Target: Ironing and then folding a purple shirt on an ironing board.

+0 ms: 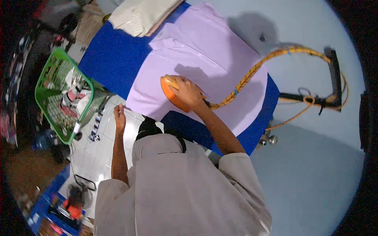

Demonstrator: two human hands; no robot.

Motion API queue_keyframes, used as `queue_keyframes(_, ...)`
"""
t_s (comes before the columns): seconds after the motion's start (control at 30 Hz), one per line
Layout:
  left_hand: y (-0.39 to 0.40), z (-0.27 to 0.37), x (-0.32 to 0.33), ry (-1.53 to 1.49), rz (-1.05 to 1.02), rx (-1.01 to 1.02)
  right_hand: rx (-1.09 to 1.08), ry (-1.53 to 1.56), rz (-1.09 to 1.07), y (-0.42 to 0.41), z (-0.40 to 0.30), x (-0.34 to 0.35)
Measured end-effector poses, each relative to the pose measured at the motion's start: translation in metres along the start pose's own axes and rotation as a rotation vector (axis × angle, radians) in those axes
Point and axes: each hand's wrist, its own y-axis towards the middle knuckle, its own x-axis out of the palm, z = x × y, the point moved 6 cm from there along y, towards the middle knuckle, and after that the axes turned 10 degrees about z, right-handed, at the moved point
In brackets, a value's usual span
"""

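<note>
A lilac collared garment lies spread over a board with a blue cover. My right hand is closed round the handle of an orange clothes iron, which rests on the garment near its left part. From the back of the iron a cord in a yellow patterned wrap arches up to the right. My left hand is beside the garment's lower left corner, over the tiled floor; its fingers look extended and nothing shows in them. Whether it touches the cloth edge I cannot tell.
Folded cream cloth lies at the board's far end. A green plastic basket with clothes stands at left, near a patterned strip on the floor. At right, a black bracket carries the cord beside a pale blue wall.
</note>
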Motion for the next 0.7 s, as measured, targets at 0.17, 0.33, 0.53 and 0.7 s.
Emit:
queue_keyframes(0.17,0.02,0.015,0.016,-0.049,-0.126,-0.019,0.307,-0.109,0.132,-0.111,0.069,-0.085)
queue_keyframes(0.33,0.046,-0.015,0.018,0.014,-0.137,-0.003,0.565,-0.184,0.231,-0.247,0.177,-0.117)
queue_keyframes(0.53,0.036,0.011,0.038,-0.134,-0.025,-0.01,0.754,-0.329,0.134,-0.323,0.24,-0.146)
queue_keyframes(0.7,0.035,0.007,0.027,0.097,-0.017,-0.099,0.625,-0.33,0.059,-0.287,0.222,-0.131)
